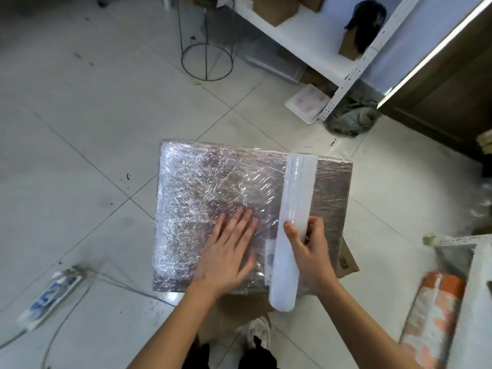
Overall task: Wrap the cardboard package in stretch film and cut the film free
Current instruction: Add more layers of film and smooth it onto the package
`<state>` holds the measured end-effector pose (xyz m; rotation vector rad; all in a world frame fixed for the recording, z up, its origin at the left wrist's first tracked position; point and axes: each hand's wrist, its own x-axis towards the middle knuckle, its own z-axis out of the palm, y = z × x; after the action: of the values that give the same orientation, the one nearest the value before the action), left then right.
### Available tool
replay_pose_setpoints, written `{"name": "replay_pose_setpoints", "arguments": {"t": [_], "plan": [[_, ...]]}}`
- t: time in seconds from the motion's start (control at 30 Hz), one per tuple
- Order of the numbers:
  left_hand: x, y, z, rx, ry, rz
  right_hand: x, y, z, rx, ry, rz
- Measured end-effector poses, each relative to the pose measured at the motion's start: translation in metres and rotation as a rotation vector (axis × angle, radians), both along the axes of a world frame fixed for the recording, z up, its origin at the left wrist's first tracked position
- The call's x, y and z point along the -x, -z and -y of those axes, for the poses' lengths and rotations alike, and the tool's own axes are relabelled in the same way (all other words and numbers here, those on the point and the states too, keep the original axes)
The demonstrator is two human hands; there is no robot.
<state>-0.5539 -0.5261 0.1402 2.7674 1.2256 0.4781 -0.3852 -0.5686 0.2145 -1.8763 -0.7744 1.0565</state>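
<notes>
On the tiled floor the cardboard package (239,209) lies mid-wrap: left hand (226,249) flat, fingers spread, pressing film; right hand (308,249) curled round the film roll (291,225); next, probably another pass over the bare right edge

Blurred, unreadable blue-and-white packet (50,299) at eight o'clock. Orange-patterned roll (431,320) at four o'clock, smeared and cut off by the bottom edge.

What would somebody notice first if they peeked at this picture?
Probably the big flat package in the middle of the tiled floor, shiny and crinkly under its plastic film. Next, the white film roll lying across its right side, gripped by the right hand, while the left hand presses flat on the wrapping.
</notes>
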Motion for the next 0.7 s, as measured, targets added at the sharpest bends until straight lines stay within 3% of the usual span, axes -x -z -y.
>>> {"name": "replay_pose_setpoints", "arguments": {"t": [0.17,0.4,0.57,0.7], "plan": [[-0.019,0.024,-0.004,-0.059,-0.041,-0.015,0.0,0.005,-0.005,0.023,-0.006,0.003],[-0.018,0.032,-0.002,-0.068,-0.061,-0.024,-0.009,0.009,-0.019,0.146,-0.123,0.203],[-0.02,0.027,-0.003,-0.075,-0.071,-0.067,-0.022,-0.002,-0.015,0.091,-0.102,0.104],[-0.022,0.02,-0.002,-0.051,-0.08,-0.083,-0.036,-0.013,-0.012,0.133,-0.145,0.156]]}}
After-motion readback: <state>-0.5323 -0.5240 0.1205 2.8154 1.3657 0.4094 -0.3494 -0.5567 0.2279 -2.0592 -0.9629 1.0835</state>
